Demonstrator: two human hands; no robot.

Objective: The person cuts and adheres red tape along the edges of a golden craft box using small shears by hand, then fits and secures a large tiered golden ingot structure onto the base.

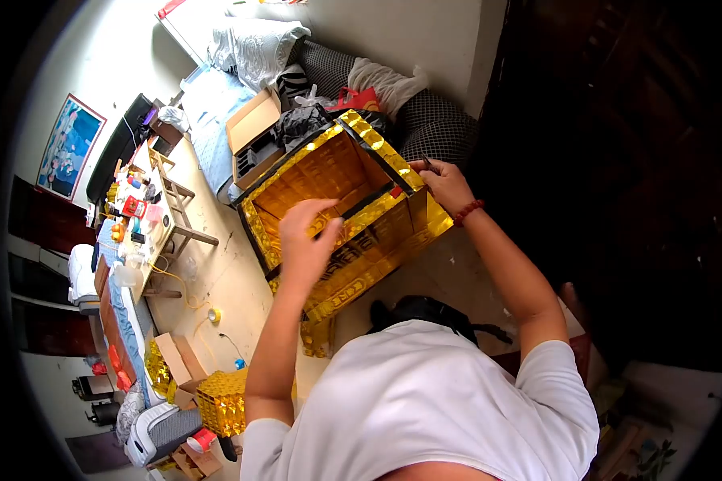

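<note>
A large open-topped box (385, 260) covered in shiny gold paper, with black strips along its edges, stands tilted in view in front of me. My left hand (303, 240) is over its near rim, thumb and fingers apart, slightly blurred, with nothing visible in it. At the box's right corner is my right hand (445, 186), with a red bead bracelet (468, 212) on the wrist. Its fingers are pinched around a small dark thing (427, 163) that I cannot make out. A red patch (395, 192) shows on the rim near that hand.
Behind the box are an open cardboard box (253, 120), black plastic bags and a checked couch (437, 124). A cluttered wooden table (164, 212) stands left. On the floor lie a tape roll (214, 315), a yellow cord and a gold-covered block (221, 401).
</note>
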